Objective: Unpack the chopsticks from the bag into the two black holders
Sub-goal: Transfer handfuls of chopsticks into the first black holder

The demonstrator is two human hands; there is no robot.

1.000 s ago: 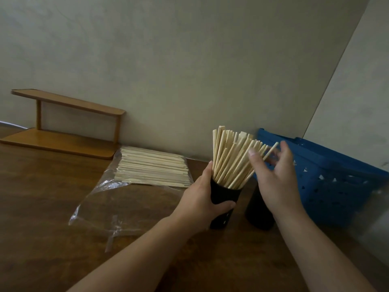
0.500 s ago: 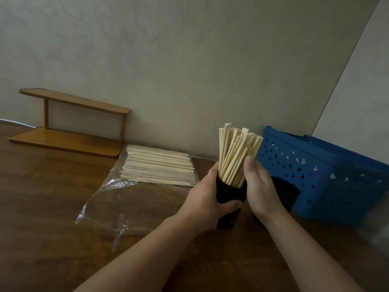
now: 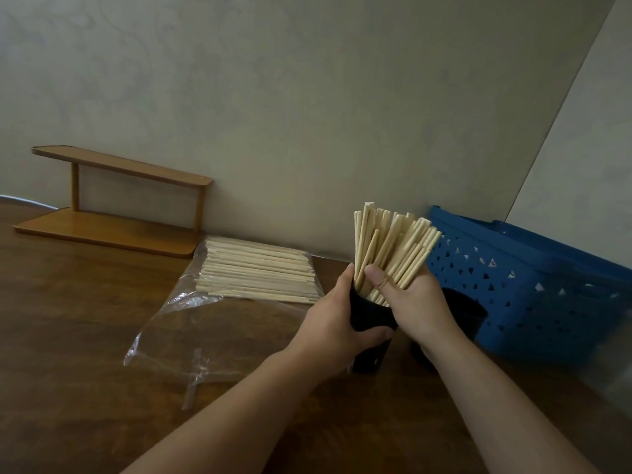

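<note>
- The left hand [image 3: 337, 323] is wrapping its fingers around the near black holder [image 3: 371, 340], which is standing on the table [image 3: 85, 336].
- The right hand [image 3: 415, 304] is clasping the bundle of chopsticks [image 3: 393, 248] standing in that holder, thumb across their front.
- The second black holder [image 3: 465, 313] is sitting at the first one's 3 o'clock, partly hidden.
- More chopsticks are lying inside the clear bag [image 3: 219, 302] at 9 o'clock.
- A blue basket [image 3: 533, 278] is resting at 2 o'clock.

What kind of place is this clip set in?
Probably a home or small eatery counter: a brown wooden table against a plain wall, with a small wooden shelf, a blue plastic basket and bagged chopsticks.
</note>
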